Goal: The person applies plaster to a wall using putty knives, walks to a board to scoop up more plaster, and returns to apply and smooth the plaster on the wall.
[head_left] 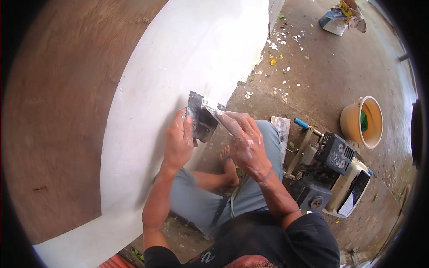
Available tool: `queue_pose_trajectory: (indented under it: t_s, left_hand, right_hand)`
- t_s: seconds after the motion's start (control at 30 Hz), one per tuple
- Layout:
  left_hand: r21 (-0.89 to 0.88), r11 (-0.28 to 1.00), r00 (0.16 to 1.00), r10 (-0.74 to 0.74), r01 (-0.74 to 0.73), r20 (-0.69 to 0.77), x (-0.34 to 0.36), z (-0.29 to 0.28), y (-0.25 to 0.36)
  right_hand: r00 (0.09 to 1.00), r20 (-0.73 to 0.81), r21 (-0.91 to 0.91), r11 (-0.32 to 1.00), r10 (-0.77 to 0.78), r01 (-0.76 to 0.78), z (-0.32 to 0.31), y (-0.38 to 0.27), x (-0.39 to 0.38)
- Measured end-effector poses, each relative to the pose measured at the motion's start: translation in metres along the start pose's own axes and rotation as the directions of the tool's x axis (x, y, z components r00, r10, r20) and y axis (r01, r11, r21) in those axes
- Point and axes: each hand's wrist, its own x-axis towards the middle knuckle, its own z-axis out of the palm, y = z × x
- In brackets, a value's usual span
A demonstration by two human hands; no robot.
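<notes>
The white wall stretches before me, with a brown wood-grained panel adjoining its left. Well right of the wall stands a black-and-cream motor unit, and a cream bucket sits farther out from it. Close before the wall's right edge, my left hand pinches a dark, smeared scraper plate between thumb and fingers; my right hand grips a thin-bladed putty knife against that plate.

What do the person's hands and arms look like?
The left hand and right hand are bare, without gloves. Chalky white smears mark the right one. A thin dark line, maybe a band, shows at its wrist. Short black sleeves leave both forearms uncovered.
</notes>
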Motion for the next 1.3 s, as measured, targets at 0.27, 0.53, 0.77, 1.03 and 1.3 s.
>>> queue_pose_trajectory:
  t_s: [0.27,0.53,0.77,1.03,1.3]
  left_hand:
    - [-0.042,0.992,0.992,-0.121,0.122,0.028,-0.002,0.001,0.005]
    - [-0.263,0.950,0.985,-0.169,0.169,0.023,0.001,-0.021,0.005]
    - [-0.249,0.949,0.977,-0.165,0.195,0.137,0.005,-0.024,0.005]
    - [-0.090,0.990,0.982,-0.095,0.111,0.165,0.010,-0.040,0.000]
    - [-0.197,0.967,0.978,-0.131,0.162,0.160,0.003,-0.036,-0.005]
  right_hand:
    - [0.971,0.239,0.046,0.999,-0.014,0.003,-0.001,0.006,0.003]
    - [0.894,-0.110,0.586,0.755,0.434,-0.295,-0.024,0.093,0.070]
    - [0.821,-0.495,0.222,0.955,0.285,-0.197,0.062,0.211,0.165]
    - [0.895,-0.433,0.181,0.983,0.111,-0.035,0.101,0.159,0.122]
    - [0.762,-0.252,0.272,0.800,0.596,-0.535,0.042,0.176,0.190]
